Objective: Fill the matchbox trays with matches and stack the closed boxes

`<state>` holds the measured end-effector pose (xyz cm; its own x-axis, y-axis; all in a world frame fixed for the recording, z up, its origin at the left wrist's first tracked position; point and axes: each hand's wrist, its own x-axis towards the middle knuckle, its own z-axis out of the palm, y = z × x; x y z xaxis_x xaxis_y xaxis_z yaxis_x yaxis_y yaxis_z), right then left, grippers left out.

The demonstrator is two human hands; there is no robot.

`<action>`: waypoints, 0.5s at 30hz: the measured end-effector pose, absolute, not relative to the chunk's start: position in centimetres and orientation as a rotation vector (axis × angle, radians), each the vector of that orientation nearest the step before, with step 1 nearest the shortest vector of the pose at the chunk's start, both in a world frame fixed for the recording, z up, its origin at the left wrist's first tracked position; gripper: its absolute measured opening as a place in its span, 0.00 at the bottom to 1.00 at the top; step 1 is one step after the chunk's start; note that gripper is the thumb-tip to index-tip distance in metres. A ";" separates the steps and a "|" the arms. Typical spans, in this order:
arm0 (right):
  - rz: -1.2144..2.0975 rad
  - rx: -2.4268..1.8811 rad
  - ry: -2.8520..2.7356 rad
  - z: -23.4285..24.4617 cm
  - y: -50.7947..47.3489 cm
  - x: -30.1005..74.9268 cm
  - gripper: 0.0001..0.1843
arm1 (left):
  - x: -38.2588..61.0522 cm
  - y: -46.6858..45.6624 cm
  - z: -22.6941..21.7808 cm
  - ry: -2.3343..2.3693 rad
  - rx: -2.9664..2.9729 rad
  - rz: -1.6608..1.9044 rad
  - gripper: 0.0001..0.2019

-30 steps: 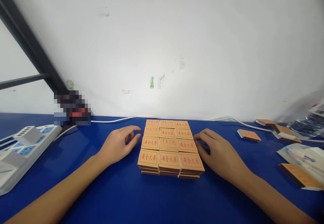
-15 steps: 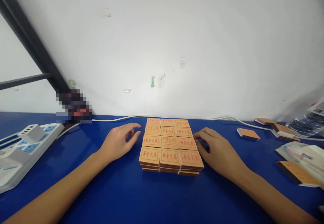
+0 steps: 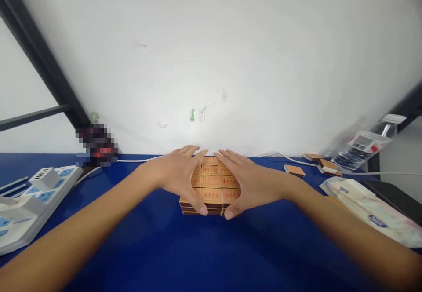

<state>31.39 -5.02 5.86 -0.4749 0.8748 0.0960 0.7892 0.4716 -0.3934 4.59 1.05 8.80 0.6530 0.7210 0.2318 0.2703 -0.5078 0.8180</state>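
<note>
A block of orange matchboxes (image 3: 211, 195) with red print, laid in rows several layers high, sits on the blue table between my hands. My left hand (image 3: 180, 173) arches over its left side, thumb at the near face and fingers at the far edge. Mirroring it on the right, my right hand (image 3: 257, 180) has its thumb low on the near face and its fingertips at the back. Both hands appear to clasp the block front to back. My palms and fingers hide its outer columns.
Several loose matchboxes (image 3: 294, 170) lie at the right, near a tilted clear bottle (image 3: 365, 147). A wipes packet (image 3: 359, 208) and a dark flat object (image 3: 395, 199) are further right. A white power strip (image 3: 42, 199) is at the left. A white cable (image 3: 141, 160) runs along the wall.
Both hands have moved inward from beside the matchbox block onto it, thumbs in front and fingers behind. The view has shifted right, showing more of the bottle and wipes packet.
</note>
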 end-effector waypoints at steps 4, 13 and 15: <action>0.373 -1.460 -2.332 5.0 -7.1 31.6 0.77 | 4.1 -0.5 7.4 0.730 2.350 0.699 0.61; 0.258 -1.732 -2.050 -2.8 -12.1 32.9 0.61 | -0.5 -5.4 -1.0 1.295 2.427 0.718 0.72; 0.208 -1.689 -2.047 -3.2 -11.6 32.3 0.51 | -0.2 -5.2 -1.8 1.298 2.406 0.706 0.69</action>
<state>32.33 -11.60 -3.20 -0.1271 0.9569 0.2611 0.8847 0.2284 -0.4063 -0.24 -5.22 -1.78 0.4660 0.8420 0.2719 0.6855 -0.5379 0.4908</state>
